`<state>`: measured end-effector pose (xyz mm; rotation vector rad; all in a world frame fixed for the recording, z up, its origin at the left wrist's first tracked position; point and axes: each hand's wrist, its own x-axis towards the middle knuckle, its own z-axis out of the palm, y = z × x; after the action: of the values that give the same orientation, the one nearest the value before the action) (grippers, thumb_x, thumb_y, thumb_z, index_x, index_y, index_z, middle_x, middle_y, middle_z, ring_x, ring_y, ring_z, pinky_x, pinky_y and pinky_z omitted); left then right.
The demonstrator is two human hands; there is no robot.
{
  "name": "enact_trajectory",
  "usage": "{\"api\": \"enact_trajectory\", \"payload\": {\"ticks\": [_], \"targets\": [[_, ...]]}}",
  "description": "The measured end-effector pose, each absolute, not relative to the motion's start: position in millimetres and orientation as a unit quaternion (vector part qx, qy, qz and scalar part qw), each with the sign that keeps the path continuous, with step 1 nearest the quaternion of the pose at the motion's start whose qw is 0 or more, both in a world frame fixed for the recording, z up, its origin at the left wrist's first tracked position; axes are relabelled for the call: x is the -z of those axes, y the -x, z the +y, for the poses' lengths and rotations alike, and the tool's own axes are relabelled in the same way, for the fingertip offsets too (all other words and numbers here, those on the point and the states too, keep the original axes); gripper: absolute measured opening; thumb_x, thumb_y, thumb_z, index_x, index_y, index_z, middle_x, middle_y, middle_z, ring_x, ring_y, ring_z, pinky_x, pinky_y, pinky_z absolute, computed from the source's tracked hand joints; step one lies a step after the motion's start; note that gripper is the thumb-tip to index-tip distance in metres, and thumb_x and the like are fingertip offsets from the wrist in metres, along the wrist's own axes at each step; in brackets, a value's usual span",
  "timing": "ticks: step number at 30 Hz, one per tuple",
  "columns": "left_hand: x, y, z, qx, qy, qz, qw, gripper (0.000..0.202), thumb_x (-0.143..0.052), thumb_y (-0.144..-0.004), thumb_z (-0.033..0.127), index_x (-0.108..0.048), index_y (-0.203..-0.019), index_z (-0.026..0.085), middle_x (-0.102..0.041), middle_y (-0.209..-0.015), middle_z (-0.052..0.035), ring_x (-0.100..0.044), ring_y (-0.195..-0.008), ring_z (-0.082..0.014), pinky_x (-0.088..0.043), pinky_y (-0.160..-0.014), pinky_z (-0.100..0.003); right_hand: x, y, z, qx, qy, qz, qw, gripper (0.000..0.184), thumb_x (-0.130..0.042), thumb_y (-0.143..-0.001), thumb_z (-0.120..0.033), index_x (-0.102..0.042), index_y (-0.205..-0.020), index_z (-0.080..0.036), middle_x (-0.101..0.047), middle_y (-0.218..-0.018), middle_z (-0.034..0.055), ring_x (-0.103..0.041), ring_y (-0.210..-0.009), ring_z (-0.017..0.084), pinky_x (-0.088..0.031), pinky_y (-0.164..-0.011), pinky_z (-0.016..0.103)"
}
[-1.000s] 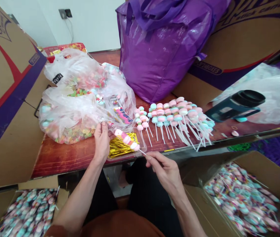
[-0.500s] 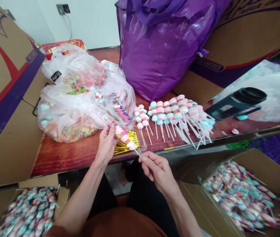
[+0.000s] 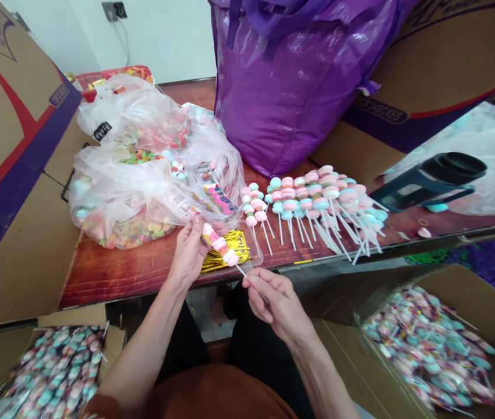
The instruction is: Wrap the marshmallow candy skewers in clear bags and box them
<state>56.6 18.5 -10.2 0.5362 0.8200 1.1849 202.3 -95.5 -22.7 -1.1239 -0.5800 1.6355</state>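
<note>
My left hand (image 3: 190, 250) is closed, its thumb and fingers pinching the clear printed bag (image 3: 207, 231) at the upper end of a marshmallow skewer (image 3: 221, 245). Pink and white marshmallows run down the skewer toward me, and the bag seems to cover its top part; how far is hard to see. With thumb and forefinger, my right hand (image 3: 269, 294) pinches the white stick (image 3: 240, 270) below the marshmallows. Just beneath the skewer, gold twist ties (image 3: 237, 243) lie in a shallow clear tray (image 3: 257, 251). A few bare marshmallow skewers (image 3: 254, 205) rest right of the tray.
More skewers (image 3: 317, 195) lie piled on the table. Plastic bags of sweets (image 3: 116, 198), a purple bag (image 3: 282, 99), cartons (image 3: 16, 145) and a dark tumbler (image 3: 426, 186) stand around. Below the edge are a left box (image 3: 114, 349) and a right box (image 3: 339, 361) of wrapped skewers.
The view has shifted slightly, so the table's contents appear a little farther right. Both hands keep the same hold, and the skewer has barely moved.
</note>
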Motion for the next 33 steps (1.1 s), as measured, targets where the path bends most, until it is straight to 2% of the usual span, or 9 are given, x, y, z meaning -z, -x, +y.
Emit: {"api": "enact_trajectory", "payload": {"ticks": [5,8,11,15,18,21,25,30,33], "targets": [[12,-62,11,-0.526,-0.28,0.374,0.711,0.041,-0.081,-0.072,0.048,-0.063,-0.088,0.015,-0.073,-0.076,-0.0038,-0.074,-0.079,-0.0191,-0.057,-0.073,-0.028,24,-185,-90,-0.602,0.514,-0.331,0.514,0.03,-0.062,-0.089,-0.045,-0.061,-0.08,-0.016,-0.049,-0.047,-0.0072,-0.032,-0.034,0.004,-0.02,-0.037,0.018],[9,-60,12,-0.513,-0.28,0.377,0.719,0.043,-0.082,-0.07,0.05,-0.063,-0.085,0.014,-0.073,-0.074,-0.004,-0.074,-0.079,-0.0208,-0.057,-0.072,-0.028,21,-180,-88,-0.521,0.554,-0.416,0.499,0.028,-0.055,-0.094,-0.04,-0.06,-0.079,-0.018,-0.051,-0.052,-0.0063,-0.038,-0.041,0.005,-0.028,-0.041,0.018],[5,-59,13,-0.486,-0.275,0.384,0.736,0.043,-0.081,-0.07,0.051,-0.063,-0.081,0.014,-0.072,-0.072,-0.0047,-0.074,-0.077,-0.0213,-0.057,-0.07,-0.028,17,-179,-87,-0.504,0.554,-0.457,0.479,0.026,-0.054,-0.096,-0.036,-0.059,-0.077,-0.018,-0.049,-0.051,-0.0066,-0.04,-0.045,0.006,-0.032,-0.046,0.019],[7,-64,5,-0.45,-0.279,0.375,0.761,0.042,-0.081,-0.07,0.05,-0.064,-0.079,0.013,-0.07,-0.069,-0.0031,-0.071,-0.069,-0.0173,-0.055,-0.061,-0.023,13,-171,-81,-0.479,0.56,-0.44,0.514,0.026,-0.052,-0.096,-0.035,-0.058,-0.077,-0.018,-0.048,-0.05,-0.0075,-0.038,-0.043,0.006,-0.032,-0.045,0.02],[10,-69,-5,-0.42,-0.277,0.352,0.789,0.041,-0.079,-0.073,0.05,-0.063,-0.078,0.013,-0.068,-0.069,-0.003,-0.066,-0.057,-0.0132,-0.05,-0.048,-0.02,11,-162,-74,-0.437,0.579,-0.405,0.557,0.029,-0.053,-0.096,-0.036,-0.054,-0.072,-0.019,-0.048,-0.051,-0.0075,-0.037,-0.04,0.005,-0.031,-0.043,0.019],[9,-69,-7,-0.418,-0.289,0.339,0.792,0.039,-0.077,-0.076,0.049,-0.065,-0.084,0.013,-0.069,-0.075,-0.0039,-0.059,-0.048,-0.0101,-0.043,-0.038,-0.02,9,-157,-70,-0.449,0.576,-0.36,0.58,0.025,-0.056,-0.094,-0.039,-0.053,-0.08,-0.02,-0.052,-0.052,-0.0081,-0.038,-0.038,0.005,-0.03,-0.04,0.018],[3,-66,-7,-0.463,-0.297,0.347,0.76,0.038,-0.081,-0.073,0.044,-0.066,-0.09,0.013,-0.072,-0.081,-0.0051,-0.061,-0.053,-0.0094,-0.045,-0.04,-0.017,5,-154,-70,-0.496,0.555,-0.328,0.582,0.022,-0.059,-0.093,-0.039,-0.05,-0.084,-0.02,-0.056,-0.054,-0.0082,-0.039,-0.038,0.005,-0.029,-0.038,0.016],[-3,-63,-27,-0.455,-0.299,0.385,0.745,0.04,-0.074,-0.08,0.047,-0.067,-0.102,0.014,-0.068,-0.064,0.0005,-0.041,-0.029,-0.0039,-0.033,-0.028,-0.016,6,-138,-76,-0.541,0.502,-0.294,0.607,0.023,-0.061,-0.092,-0.041,-0.049,-0.088,-0.021,-0.048,-0.048,-0.0118,-0.033,-0.035,0.005,-0.027,-0.035,0.016],[-5,-51,-41,-0.441,-0.325,0.408,0.73,0.036,-0.07,-0.084,0.044,-0.068,-0.109,0.017,-0.07,-0.065,0.0004,-0.037,-0.026,-0.0037,-0.031,-0.026,-0.017,8,-124,-82,-0.564,0.489,-0.295,0.596,0.025,-0.06,-0.093,-0.043,-0.051,-0.084,-0.021,-0.045,-0.048,-0.0112,-0.035,-0.037,0.005,-0.028,-0.037,0.017]]}}
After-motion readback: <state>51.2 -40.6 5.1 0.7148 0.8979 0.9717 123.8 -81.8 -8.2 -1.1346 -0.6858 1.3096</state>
